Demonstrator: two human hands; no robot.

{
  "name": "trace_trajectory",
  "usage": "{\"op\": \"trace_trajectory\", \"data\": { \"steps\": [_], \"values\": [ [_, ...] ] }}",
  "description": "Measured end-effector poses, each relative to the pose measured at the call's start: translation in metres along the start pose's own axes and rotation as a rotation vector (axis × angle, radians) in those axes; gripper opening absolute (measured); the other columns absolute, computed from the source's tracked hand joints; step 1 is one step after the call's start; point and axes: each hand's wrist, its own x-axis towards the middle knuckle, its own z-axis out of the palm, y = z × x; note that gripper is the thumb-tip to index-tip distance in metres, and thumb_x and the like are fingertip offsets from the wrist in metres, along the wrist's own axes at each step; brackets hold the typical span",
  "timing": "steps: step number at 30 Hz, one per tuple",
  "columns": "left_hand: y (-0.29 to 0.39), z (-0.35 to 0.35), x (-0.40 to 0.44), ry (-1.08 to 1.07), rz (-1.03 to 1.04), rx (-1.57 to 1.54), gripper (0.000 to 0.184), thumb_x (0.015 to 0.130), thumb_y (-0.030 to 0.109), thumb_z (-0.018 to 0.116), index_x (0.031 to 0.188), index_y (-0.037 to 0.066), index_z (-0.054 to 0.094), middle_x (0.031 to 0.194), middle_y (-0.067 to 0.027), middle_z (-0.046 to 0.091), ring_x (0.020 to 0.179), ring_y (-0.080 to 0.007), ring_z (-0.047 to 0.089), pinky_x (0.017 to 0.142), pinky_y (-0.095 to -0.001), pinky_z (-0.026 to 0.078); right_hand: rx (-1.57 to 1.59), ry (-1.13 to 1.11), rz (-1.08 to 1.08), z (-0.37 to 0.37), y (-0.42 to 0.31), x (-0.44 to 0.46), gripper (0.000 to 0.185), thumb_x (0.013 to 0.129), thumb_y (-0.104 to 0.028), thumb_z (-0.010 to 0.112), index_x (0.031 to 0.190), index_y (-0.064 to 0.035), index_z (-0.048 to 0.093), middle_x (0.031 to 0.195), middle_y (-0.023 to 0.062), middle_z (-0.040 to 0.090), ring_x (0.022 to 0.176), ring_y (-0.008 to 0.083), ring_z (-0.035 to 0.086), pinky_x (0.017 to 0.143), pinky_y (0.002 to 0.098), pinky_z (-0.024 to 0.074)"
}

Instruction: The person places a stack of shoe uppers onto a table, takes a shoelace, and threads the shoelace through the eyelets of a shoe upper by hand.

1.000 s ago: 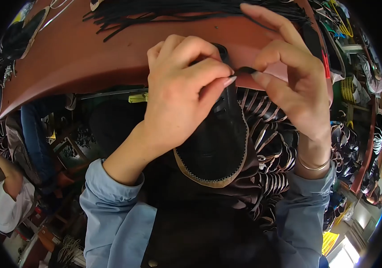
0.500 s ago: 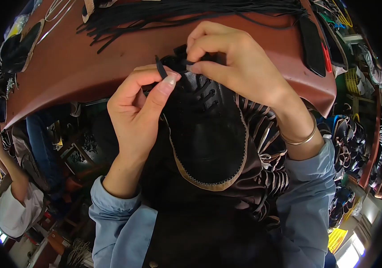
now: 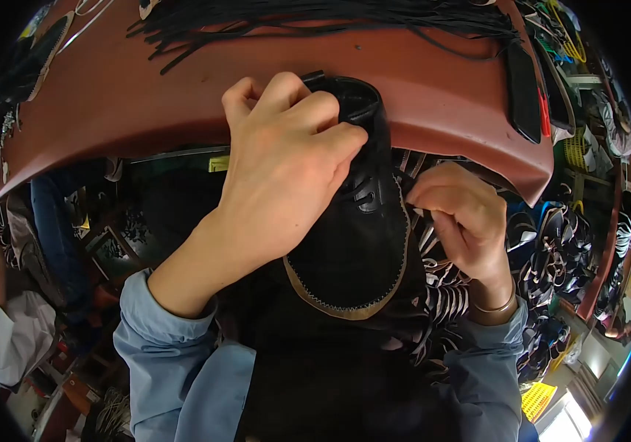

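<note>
A black leather shoe upper, toe towards me, has zigzag stitching along its tan lower edge. Its lacing slots show only partly. My left hand lies across the near-left side of the shoe, back upward and fingers curled closed. Its fingertips are hidden, so what they grip cannot be seen. Beside the right edge of the shoe, my right hand is closed in a pinch on a black shoelace, of which only a little shows.
A bundle of black laces lies across the brown tabletop. At the right end are a long black pad and a red-handled item. Shoe uppers hang below right. Another person's white garment shows at left.
My left hand has moved up and right over the shoe and turned palm down. My right hand has dropped from the shoe's opening to its right side. The laces have stayed put.
</note>
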Motion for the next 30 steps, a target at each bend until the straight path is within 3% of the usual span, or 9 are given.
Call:
{"op": "trace_trajectory", "data": {
  "steps": [2,11,18,20,23,24,27,29,30],
  "values": [
    [0.000,0.000,-0.001,-0.058,0.003,0.002,0.013,0.070,0.008,0.074,0.081,0.012,0.069,0.075,0.0011,0.052,0.081,-0.0192,0.049,0.083,-0.0387,0.032,-0.008,-0.014,0.019,-0.007,0.001,-0.004,0.017,0.067,0.009,0.062,0.082,0.0017,0.060,0.083,0.0129,0.063,0.075,0.0295,0.062,0.065,0.0357,0.0506],
    [-0.006,-0.005,0.008,-0.141,0.002,-0.049,0.008,0.069,0.007,0.072,0.076,0.010,0.069,0.115,-0.0064,0.050,0.113,-0.0287,0.041,0.094,-0.0442,0.031,-0.040,-0.048,0.055,-0.027,-0.002,-0.017,0.018,0.062,0.010,0.061,0.079,0.0022,0.059,0.074,0.0132,0.061,0.070,0.0306,0.062,0.063,0.0364,0.0504],
    [-0.013,-0.001,0.017,-0.160,0.050,-0.100,0.007,0.067,0.007,0.072,0.071,0.009,0.067,0.115,-0.0074,0.051,0.115,-0.0294,0.041,0.096,-0.0467,0.031,-0.080,-0.054,0.069,-0.030,-0.001,-0.023,0.022,0.062,0.010,0.055,0.082,0.0014,0.058,0.075,0.0132,0.062,0.070,0.0300,0.062,0.063,0.0369,0.0506],
    [-0.011,0.001,0.020,-0.156,0.096,-0.064,0.007,0.066,0.011,0.066,0.064,0.005,0.068,0.100,-0.0090,0.050,0.102,-0.0312,0.043,0.089,-0.0600,0.034,-0.086,-0.055,0.072,-0.030,-0.002,-0.023,0.022,0.062,0.010,0.055,0.082,0.0014,0.058,0.075,0.0132,0.062,0.070,0.0300,0.062,0.064,0.0367,0.0506],
    [-0.009,0.001,0.023,-0.198,0.107,0.002,0.006,0.064,0.010,0.067,0.061,0.005,0.066,0.096,-0.0091,0.050,0.099,-0.0309,0.044,0.087,-0.0623,0.035,-0.082,-0.050,0.078,-0.029,-0.003,-0.023,0.021,0.062,0.010,0.056,0.081,0.0015,0.059,0.075,0.0133,0.062,0.070,0.0299,0.062,0.064,0.0362,0.0506],
    [-0.008,-0.001,0.024,-0.199,0.110,0.001,0.006,0.064,0.010,0.067,0.061,0.005,0.066,0.096,-0.0091,0.050,0.099,-0.0309,0.044,0.087,-0.0623,0.035,-0.071,-0.047,0.075,-0.029,-0.003,-0.023,0.021,0.062,0.010,0.057,0.081,0.0016,0.059,0.075,0.0133,0.062,0.070,0.0298,0.062,0.064,0.0359,0.0506],
    [-0.007,-0.004,0.025,-0.294,0.047,0.058,0.005,0.067,0.007,0.071,0.069,0.006,0.066,0.110,-0.0073,0.052,0.113,-0.0288,0.044,0.096,-0.0471,0.032,-0.079,-0.038,0.082,-0.029,-0.003,-0.022,0.020,0.062,0.010,0.059,0.080,0.0018,0.059,0.075,0.0135,0.062,0.071,0.0298,0.062,0.064,0.0356,0.0507],
    [-0.011,0.001,0.024,-0.226,0.091,-0.008,0.006,0.061,0.010,0.070,0.062,0.004,0.067,0.099,-0.0092,0.051,0.102,-0.0317,0.043,0.089,-0.0615,0.034,-0.086,-0.034,0.078,-0.029,-0.002,-0.022,0.019,0.062,0.010,0.059,0.080,0.0020,0.059,0.075,0.0136,0.062,0.071,0.0299,0.062,0.064,0.0359,0.0509],
    [-0.011,0.002,0.022,-0.230,0.095,-0.007,0.006,0.061,0.010,0.070,0.062,0.004,0.067,0.099,-0.0092,0.051,0.102,-0.0317,0.043,0.089,-0.0615,0.034,-0.093,-0.035,0.073,-0.029,-0.002,-0.023,0.019,0.062,0.009,0.060,0.079,0.0022,0.059,0.075,0.0137,0.062,0.071,0.0300,0.062,0.064,0.0363,0.0511]
  ]
}}
